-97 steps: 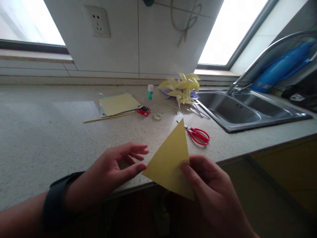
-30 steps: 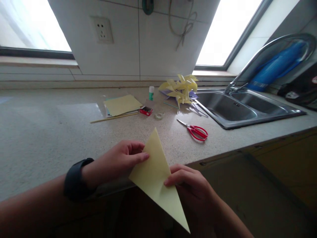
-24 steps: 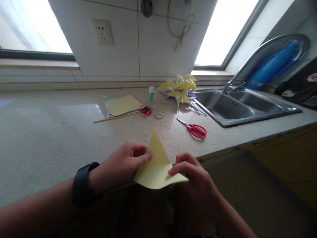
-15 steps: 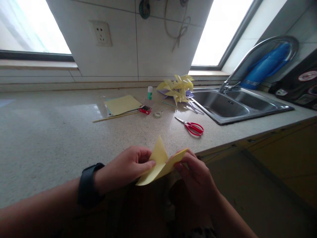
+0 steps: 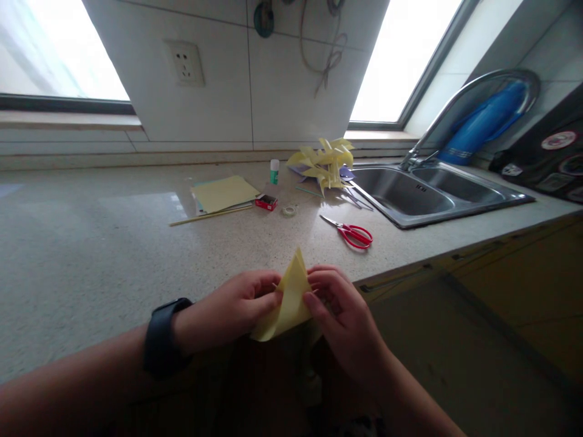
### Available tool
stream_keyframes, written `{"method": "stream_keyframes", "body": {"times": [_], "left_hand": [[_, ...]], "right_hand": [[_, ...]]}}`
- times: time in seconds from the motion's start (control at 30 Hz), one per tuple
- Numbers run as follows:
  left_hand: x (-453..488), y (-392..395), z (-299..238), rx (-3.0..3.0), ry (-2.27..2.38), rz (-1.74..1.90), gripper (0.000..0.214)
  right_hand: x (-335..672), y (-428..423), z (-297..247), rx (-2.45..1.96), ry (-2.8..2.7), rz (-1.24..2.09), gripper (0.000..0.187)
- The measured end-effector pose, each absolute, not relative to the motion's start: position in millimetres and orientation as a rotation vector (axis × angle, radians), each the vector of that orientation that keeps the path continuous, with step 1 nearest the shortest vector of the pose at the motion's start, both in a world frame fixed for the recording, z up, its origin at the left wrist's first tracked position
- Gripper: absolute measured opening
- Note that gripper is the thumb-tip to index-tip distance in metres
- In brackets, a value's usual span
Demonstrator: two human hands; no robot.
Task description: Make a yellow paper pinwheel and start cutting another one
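Between my hands, at the counter's front edge, is a sheet of yellow paper (image 5: 291, 300), folded so that one corner points up. My left hand (image 5: 243, 303), with a dark watch on its wrist, pinches the paper's left side between thumb and fingers. On the right side, my right hand (image 5: 339, 306) grips the paper with its thumb in front and its fingers partly behind. Beyond the hands lie red-handled scissors (image 5: 355, 235), blades slightly toward the back left.
On the counter (image 5: 113, 255) stand a glue stick (image 5: 274, 172), a small red box (image 5: 266, 202), a tape roll (image 5: 288, 210), stacked paper (image 5: 225, 194) and thin sticks (image 5: 209, 215). Yellow and purple pinwheels (image 5: 325, 164) lie beside the steel sink (image 5: 405, 221).
My right hand has moved the paper's right flap up and leftward, over toward the upright corner. My left hand keeps its hold in nearly the same place.
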State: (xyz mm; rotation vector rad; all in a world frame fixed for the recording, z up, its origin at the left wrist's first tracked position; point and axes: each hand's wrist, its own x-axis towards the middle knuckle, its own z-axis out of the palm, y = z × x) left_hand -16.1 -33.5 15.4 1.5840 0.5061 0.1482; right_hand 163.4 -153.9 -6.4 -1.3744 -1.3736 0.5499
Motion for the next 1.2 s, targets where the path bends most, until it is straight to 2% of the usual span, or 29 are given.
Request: {"method": "stream_keyframes", "body": {"times": [0.17, 0.27, 0.4, 0.57, 0.7, 0.97, 1.2], "left_hand": [[-17, -34, 16, 1.489, 0.534, 0.179, 0.042], [-16, -36, 19, 1.479, 0.439, 0.17, 0.038], [-16, -38, 21, 1.587, 0.39, 0.16, 0.044], [-17, -36, 23, 1.666, 0.385, 0.142, 0.036], [-18, -35, 24, 1.687, 0.349, 0.119, 0.028], [-19, -35, 23, 1.799, 0.311, 0.058, 0.029], [-19, -36, 24, 1.818, 0.338, 0.036, 0.024]], "right_hand": [[158, -152, -9, -1.416, -1.171, 0.79, 0.018], [156, -151, -7, -1.445, -1.127, 0.788, 0.019], [154, -148, -4, -1.438, -1.091, 0.795, 0.021], [153, -145, 1, -1.337, -1.011, 0.853, 0.029], [154, -144, 8, -1.366, -1.012, 0.904, 0.022], [156, -145, 11, -1.479, -1.067, 0.852, 0.031], [153, -148, 12, -1.468, -1.076, 0.832, 0.027]]}}
